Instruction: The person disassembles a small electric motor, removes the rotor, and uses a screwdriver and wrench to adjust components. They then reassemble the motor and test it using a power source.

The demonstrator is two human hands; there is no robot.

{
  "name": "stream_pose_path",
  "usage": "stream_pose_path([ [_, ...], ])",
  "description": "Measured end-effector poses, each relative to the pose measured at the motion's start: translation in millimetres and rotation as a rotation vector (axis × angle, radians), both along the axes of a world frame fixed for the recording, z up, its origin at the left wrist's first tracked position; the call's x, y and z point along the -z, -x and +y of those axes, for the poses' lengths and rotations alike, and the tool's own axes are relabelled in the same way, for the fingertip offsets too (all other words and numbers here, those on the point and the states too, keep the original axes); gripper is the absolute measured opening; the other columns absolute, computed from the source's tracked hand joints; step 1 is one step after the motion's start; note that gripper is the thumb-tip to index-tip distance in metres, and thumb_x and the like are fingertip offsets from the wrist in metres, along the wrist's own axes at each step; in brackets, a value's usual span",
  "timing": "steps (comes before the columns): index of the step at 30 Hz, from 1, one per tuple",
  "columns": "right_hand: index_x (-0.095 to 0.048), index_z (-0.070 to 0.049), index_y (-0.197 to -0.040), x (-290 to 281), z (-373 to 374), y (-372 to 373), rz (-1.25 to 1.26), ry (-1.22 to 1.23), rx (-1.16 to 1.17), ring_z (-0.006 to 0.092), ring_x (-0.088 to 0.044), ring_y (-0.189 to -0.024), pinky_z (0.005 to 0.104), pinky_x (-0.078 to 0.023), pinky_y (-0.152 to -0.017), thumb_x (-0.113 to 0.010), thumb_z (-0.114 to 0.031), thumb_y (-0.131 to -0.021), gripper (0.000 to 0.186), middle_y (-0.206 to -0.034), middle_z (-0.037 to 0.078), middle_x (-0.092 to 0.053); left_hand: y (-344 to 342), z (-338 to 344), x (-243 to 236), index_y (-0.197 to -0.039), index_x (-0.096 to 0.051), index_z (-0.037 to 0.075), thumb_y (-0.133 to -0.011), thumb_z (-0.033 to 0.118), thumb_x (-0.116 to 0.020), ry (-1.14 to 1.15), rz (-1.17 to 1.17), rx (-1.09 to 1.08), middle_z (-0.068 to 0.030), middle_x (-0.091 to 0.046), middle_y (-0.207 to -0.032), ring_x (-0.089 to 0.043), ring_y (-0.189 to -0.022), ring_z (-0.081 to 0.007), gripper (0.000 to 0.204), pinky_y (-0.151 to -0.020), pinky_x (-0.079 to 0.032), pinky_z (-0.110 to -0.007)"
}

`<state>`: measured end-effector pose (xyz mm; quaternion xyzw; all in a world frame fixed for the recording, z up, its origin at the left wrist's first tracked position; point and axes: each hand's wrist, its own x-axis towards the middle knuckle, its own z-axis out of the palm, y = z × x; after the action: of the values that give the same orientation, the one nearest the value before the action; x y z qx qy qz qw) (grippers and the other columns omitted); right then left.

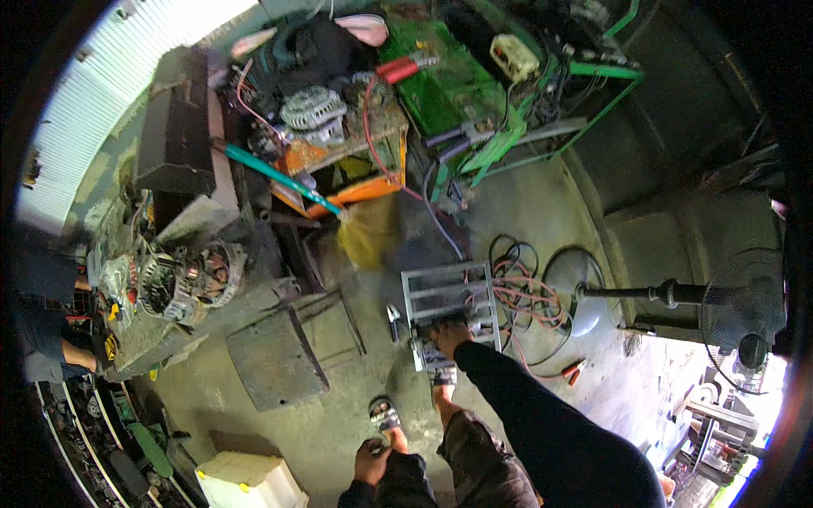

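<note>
Item: grey rectangular metal frame with crossbars (446,305), lying flat on concrete floor (542,212) beside coiled orange cable (529,296). My right fingers (446,332) gripped its near edge; left fingers (371,461) rested closed on my knee.

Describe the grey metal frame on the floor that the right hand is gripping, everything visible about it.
The grey metal frame looks like a small rack of pale bars with open slots between them. It lies on the concrete floor, beside coiled orange and black cables. The right hand has its grip on the near edge, next to a sandalled foot.
</note>
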<state>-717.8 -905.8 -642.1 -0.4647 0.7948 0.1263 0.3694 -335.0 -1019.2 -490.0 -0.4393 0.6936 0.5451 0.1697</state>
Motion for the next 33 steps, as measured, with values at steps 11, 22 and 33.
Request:
stream_pose_path([
  [11, -0.054, -0.013, -0.143, 0, 12, 5, -0.024, 0.134, 0.016, 0.0320, -0.051, -0.138, 0.0558, -0.034, -0.117, -0.047, -0.020, -0.100, 0.044, -0.148, 0.013, -0.055, 209, 34, 55, -0.148, -0.042, 0.001, -0.078, 0.026, -0.083, 0.629, 0.207, 0.542, -0.0259, -0.050, -0.144, -0.047, -0.133, -0.0450, 0.084, -0.116, -0.039, -0.052],
  [22, -0.060, -0.006, -0.134, -42, 193, -36, 0.061, 0.377, 1.023, 0.0402, -0.056, -0.126, 0.0493, -0.045, -0.107, -0.074, -0.029, -0.084, 0.057, -0.137, 0.020, -0.057, 303, 52, 128, -0.148, -0.050, 0.011, -0.084, 0.038, -0.075, 0.732, -0.246, 1.056, -0.0162, -0.052, -0.149, -0.046, -0.142, -0.0374, 0.074, -0.115, -0.032, -0.067],
  [33, -0.071, -0.006, -0.118, 90, 484, -251, -0.367, -0.212, 1.272, 0.0401, -0.071, -0.107, 0.0449, -0.057, -0.091, -0.075, -0.035, -0.083, 0.045, -0.105, 0.024, -0.075, 316, 29, 156, -0.113, -0.065, 0.007, -0.071, 0.029, -0.084, 0.813, 0.024, 0.944, -0.0191, -0.073, -0.108, -0.072, -0.103, -0.0386, 0.051, -0.090, -0.056, -0.051],
])
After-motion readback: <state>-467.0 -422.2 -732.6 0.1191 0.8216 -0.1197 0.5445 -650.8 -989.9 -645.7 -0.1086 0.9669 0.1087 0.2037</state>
